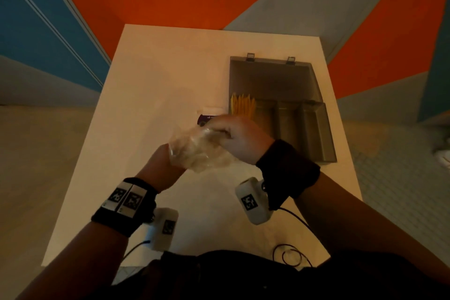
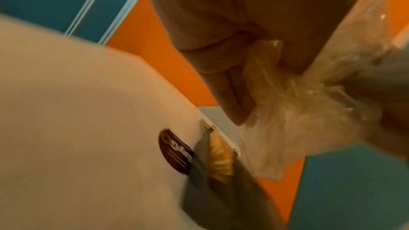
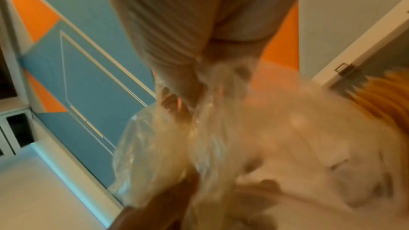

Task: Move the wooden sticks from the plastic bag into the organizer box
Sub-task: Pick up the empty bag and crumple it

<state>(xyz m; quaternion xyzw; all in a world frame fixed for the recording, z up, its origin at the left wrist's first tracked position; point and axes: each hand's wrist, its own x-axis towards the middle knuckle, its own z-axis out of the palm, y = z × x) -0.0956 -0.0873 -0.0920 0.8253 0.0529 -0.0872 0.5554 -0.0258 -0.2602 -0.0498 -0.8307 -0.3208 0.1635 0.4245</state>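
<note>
Both hands hold a crumpled clear plastic bag (image 1: pixel 199 148) above the middle of the white table (image 1: pixel 146 80). My left hand (image 1: pixel 168 161) grips the bag (image 2: pixel 294 111) from below, its fingers mostly hidden under the plastic. My right hand (image 1: pixel 233 136) pinches the bag (image 3: pixel 243 137) from the top right. I cannot tell whether any sticks are inside it. The grey organizer box (image 1: pixel 304 114) stands open at the right of the hands. A bundle of yellow wooden sticks (image 1: pixel 243 105) lies in its leftmost compartment, also seen as sticks (image 2: pixel 220 156) and sticks (image 3: pixel 389 97).
A dark purple label card (image 1: pixel 207 119) lies on the table just left of the box, behind my hands; the label card (image 2: pixel 175 151) touches the box's side. Black cables (image 1: pixel 289 253) loop near the table's front edge. Orange, blue and grey floor surrounds the table.
</note>
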